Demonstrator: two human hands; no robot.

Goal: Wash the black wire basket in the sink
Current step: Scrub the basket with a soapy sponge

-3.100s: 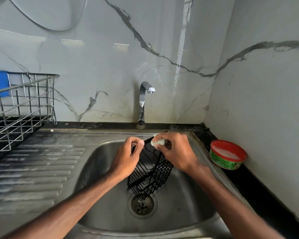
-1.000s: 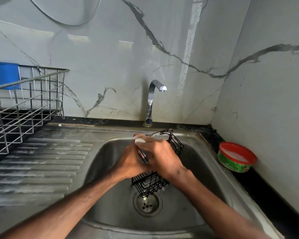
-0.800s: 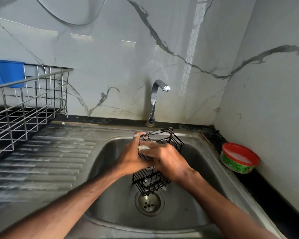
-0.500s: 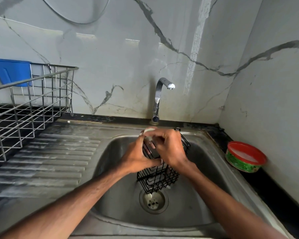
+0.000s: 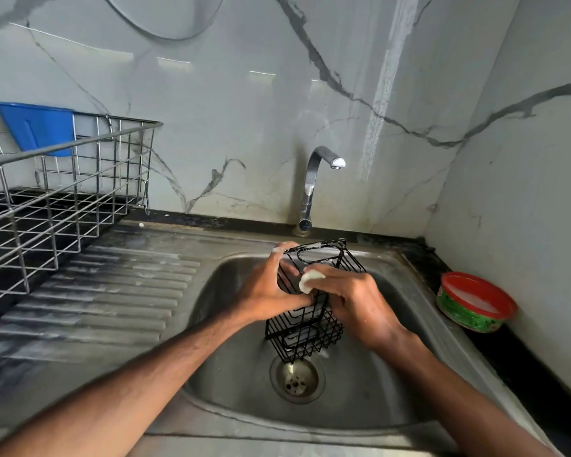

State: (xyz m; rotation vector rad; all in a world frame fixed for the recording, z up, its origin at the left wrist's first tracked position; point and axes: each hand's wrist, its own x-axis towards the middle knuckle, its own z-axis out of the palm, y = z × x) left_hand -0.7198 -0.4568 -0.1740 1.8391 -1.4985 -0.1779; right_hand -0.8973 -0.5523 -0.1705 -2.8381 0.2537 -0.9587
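a: which step is this?

b: the soaping, i'd say. the left hand [image 5: 271, 286] has its fingers curled round the upper side of the black wire basket [image 5: 305, 331], holding it tilted and off the bottom of the sink [image 5: 231, 367], just above the drain [image 5: 296, 379].

a: and the other?

b: the right hand [image 5: 360, 305], close beside the left, pinches a small white pad [image 5: 311, 280] against the wires near the basket's open top. pad or bit of soap, i cannot tell.

a: is water running?

b: none that i can see from the tap [image 5: 314, 183] beyond both hands.

a: so what next?

b: probably turning the basket in the left hand so the pad reaches the lower mesh, then a rinse. that needs one hand freed to open the tap.
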